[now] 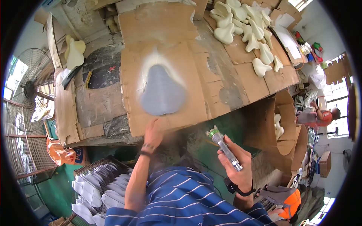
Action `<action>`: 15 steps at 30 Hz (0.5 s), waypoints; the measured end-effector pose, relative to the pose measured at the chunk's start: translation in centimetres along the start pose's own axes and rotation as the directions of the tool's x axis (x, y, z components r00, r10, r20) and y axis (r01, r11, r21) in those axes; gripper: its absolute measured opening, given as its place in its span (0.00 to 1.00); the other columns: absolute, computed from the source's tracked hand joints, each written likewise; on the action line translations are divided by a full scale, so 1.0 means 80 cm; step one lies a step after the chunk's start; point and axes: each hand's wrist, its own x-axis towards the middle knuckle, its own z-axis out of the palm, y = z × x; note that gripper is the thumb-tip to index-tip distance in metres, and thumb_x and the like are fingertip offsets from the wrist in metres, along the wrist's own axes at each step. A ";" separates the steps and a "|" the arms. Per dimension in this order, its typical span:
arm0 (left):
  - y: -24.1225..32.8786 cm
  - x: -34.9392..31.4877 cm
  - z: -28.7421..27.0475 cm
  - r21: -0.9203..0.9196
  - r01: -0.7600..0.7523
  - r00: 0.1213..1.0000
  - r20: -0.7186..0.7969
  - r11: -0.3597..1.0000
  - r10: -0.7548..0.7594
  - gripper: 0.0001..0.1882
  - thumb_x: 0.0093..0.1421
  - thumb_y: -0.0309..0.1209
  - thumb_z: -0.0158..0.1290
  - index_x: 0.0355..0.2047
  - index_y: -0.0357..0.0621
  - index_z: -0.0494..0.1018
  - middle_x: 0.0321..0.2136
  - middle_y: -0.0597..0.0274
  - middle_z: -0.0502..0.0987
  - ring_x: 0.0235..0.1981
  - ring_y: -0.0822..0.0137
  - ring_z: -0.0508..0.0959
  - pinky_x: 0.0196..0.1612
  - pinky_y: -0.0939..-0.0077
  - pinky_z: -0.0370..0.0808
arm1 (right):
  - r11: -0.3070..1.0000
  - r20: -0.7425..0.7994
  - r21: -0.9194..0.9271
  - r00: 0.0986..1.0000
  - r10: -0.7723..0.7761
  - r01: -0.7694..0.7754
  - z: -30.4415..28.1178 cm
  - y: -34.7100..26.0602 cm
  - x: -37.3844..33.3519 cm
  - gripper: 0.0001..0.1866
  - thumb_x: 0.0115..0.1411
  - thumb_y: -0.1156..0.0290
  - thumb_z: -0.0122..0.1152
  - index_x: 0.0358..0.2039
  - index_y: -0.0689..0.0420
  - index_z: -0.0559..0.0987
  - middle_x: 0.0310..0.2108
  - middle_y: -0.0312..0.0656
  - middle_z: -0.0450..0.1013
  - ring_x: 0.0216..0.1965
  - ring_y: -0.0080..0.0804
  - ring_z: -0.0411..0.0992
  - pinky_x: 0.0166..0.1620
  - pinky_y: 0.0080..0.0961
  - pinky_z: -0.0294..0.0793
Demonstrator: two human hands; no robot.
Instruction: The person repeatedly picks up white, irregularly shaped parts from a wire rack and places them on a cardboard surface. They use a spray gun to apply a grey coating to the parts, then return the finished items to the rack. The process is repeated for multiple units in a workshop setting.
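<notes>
A grey, saddle-shaped piece (163,92) lies flat on a cardboard sheet (158,34), narrow end pointing away from me. Whitish spray marks ring its far end and sides on the cardboard. My left hand (154,132) is at the near edge of the cardboard, just below the piece's wide end. Its fingers look stretched out and somewhat blurred, with nothing visible in them; I cannot tell whether they touch the cardboard. To the right, beyond the table edge, my right hand (238,160) grips a metal spray gun (226,148) with a green ring near its front, tilted up and leftward.
Cream foam saddle pads (247,28) are piled at the table's far right; others (75,54) stand at far left. A wire basket (98,184) of grey saddle pieces is at lower left, near a fan (29,88). Cardboard boxes (283,122) and another person (320,116) are at right.
</notes>
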 end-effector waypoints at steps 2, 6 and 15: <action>0.025 0.064 0.041 0.135 -0.102 0.993 0.070 0.986 0.093 0.31 0.57 0.33 0.61 0.61 0.42 0.68 0.64 0.47 0.66 0.66 0.43 0.63 0.68 0.52 0.63 | 0.999 0.011 -0.016 0.999 0.037 -0.037 -0.003 0.003 -0.008 0.28 0.56 0.82 0.68 0.59 0.66 0.76 0.35 0.49 0.80 0.32 0.37 0.79 0.37 0.27 0.77; 0.028 0.118 0.101 0.320 -0.119 0.989 0.121 0.940 0.084 0.34 0.56 0.38 0.61 0.62 0.42 0.67 0.65 0.49 0.64 0.68 0.45 0.60 0.69 0.47 0.58 | 0.992 0.034 0.031 0.992 0.119 -0.120 -0.012 0.002 -0.029 0.28 0.56 0.82 0.68 0.59 0.67 0.75 0.37 0.49 0.81 0.34 0.38 0.81 0.39 0.27 0.78; 0.028 0.114 0.088 0.399 -0.339 0.936 0.233 0.852 0.263 0.33 0.57 0.40 0.59 0.61 0.42 0.67 0.61 0.50 0.69 0.64 0.45 0.65 0.66 0.46 0.61 | 0.991 0.106 0.076 0.989 0.101 -0.109 -0.014 0.021 -0.033 0.31 0.54 0.82 0.70 0.60 0.63 0.76 0.37 0.50 0.80 0.33 0.42 0.80 0.38 0.28 0.77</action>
